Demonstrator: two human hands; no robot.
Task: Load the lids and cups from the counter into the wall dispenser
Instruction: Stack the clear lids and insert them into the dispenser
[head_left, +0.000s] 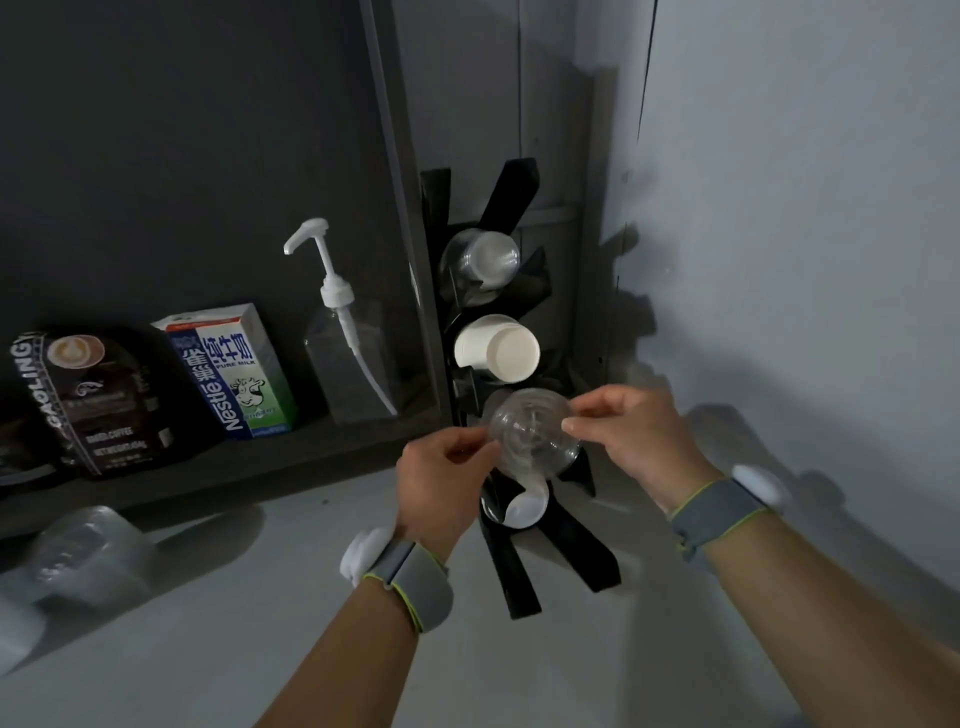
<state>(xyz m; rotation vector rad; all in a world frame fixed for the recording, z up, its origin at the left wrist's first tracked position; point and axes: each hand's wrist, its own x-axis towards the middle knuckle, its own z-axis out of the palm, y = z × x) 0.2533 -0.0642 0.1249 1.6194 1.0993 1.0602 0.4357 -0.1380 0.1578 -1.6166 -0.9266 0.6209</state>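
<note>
A black wall dispenser (511, 192) with slanted arms runs down the corner. Its top slot holds clear cups (480, 257), and the slot below holds white paper cups (498, 347). At the third slot both hands hold a stack of clear dome lids (535, 434). My left hand (441, 486) pinches its left edge, and my right hand (631, 434) pinches its right edge. White lids (524, 506) sit in the slot just under my hands. A plastic-wrapped sleeve of clear cups or lids (78, 556) lies on the counter at the far left.
On a dark shelf to the left stand a clear pump bottle (345, 358), a Nestle milk carton (231, 369) and a dark coffee bag (98, 400). The pale counter (249, 623) spreads below, and a light wall (805, 260) closes the right side.
</note>
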